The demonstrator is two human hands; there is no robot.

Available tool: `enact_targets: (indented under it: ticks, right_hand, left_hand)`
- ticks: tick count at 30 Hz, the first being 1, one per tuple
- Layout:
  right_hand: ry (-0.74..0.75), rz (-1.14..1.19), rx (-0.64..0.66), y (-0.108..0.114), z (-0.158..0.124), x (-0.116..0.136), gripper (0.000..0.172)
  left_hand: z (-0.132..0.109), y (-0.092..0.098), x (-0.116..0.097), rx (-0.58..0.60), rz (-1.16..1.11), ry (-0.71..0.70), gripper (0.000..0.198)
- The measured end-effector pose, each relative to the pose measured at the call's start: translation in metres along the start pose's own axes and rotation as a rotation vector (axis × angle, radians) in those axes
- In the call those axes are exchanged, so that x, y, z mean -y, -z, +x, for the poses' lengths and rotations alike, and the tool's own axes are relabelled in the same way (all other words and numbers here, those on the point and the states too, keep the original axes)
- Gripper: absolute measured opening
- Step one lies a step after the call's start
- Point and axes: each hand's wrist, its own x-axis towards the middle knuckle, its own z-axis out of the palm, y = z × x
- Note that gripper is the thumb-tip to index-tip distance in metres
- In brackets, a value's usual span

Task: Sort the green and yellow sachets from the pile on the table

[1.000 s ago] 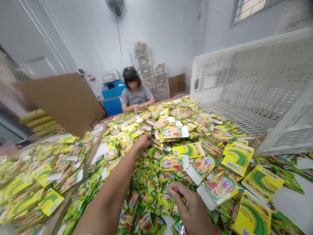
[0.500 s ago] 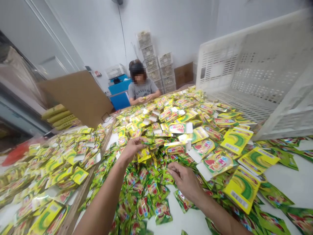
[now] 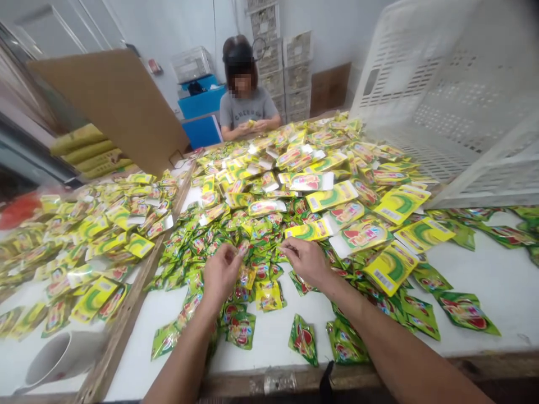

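Observation:
My left hand [image 3: 222, 271] is over a heap of small green sachets [image 3: 202, 241], its thumb and fingers curled together. Yellow-orange sachets lie right under its fingertips, and I cannot make out whether one is gripped. To the right, my right hand [image 3: 306, 260] has its fingers pinched beside the heap; what they hold, if anything, is too small to tell. A yellow sachet [image 3: 269, 295] lies on the white tabletop between and below the hands. Flat yellow boxes with open white flaps, such as one box [image 3: 362, 235], are piled beyond my right hand.
A wooden strip [image 3: 138, 280] divides off more yellow packs on the left, where a mug [image 3: 63, 356] lies tipped. A white plastic crate [image 3: 421, 118] stands on its side at right. Across the table a person [image 3: 249, 106] handles something small and yellow. Cardboard [image 3: 113, 106] leans at left.
The view has tipped downward, bringing the table's front edge and the mug into sight. My left hand has drawn back from the boxes, and my right hand's fingers are closer to it.

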Motion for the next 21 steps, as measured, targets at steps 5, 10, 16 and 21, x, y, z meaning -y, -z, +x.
enact_targets:
  ticks: [5,10,16,21]
  right_hand:
    - [0.098,-0.31,0.338,-0.022,-0.014,0.023,0.03]
    - [0.0,-0.314,0.536,-0.026,-0.017,0.023,0.022]
    - [-0.06,-0.17,0.232,0.004,-0.002,0.003,0.009]
    - [-0.143,-0.086,0.057,0.007,0.001,-0.005,0.023]
  left_hand:
    - [-0.027,-0.011,0.009,0.119,0.462,-0.089,0.028]
    - [-0.025,-0.015,0.013,0.164,0.415,-0.016,0.025]
    - [-0.009,-0.016,-0.007,0.097,0.535,-0.142,0.036]
    - [-0.004,-0.034,-0.024,0.255,0.502,-0.177,0.022]
